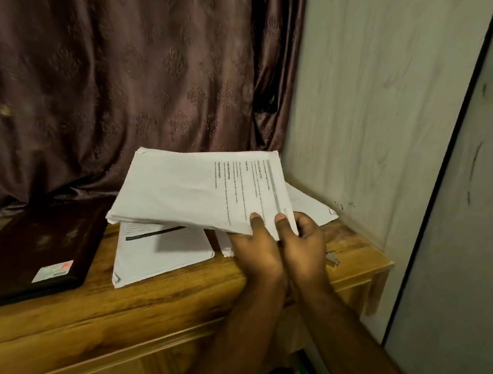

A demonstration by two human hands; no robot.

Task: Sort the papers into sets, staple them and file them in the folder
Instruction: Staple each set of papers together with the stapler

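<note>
Both hands hold a thick stack of printed papers (191,188) lifted above the wooden table (145,306). My left hand (256,247) grips the stack's near right corner, thumb on top. Right beside it my right hand (303,242) pinches the same corner, thumb on the top sheet. Under the stack a stapled set (159,253) lies flat on the table. More sheets (309,204) lie at the back right by the wall. A dark brown folder (34,246) lies shut at the left. A small metal stapler (332,259) peeks out behind my right hand.
A brown curtain (115,71) hangs behind the table. A pale wall (365,107) and a door panel (473,236) close off the right side. The table's right edge ends near the wall.
</note>
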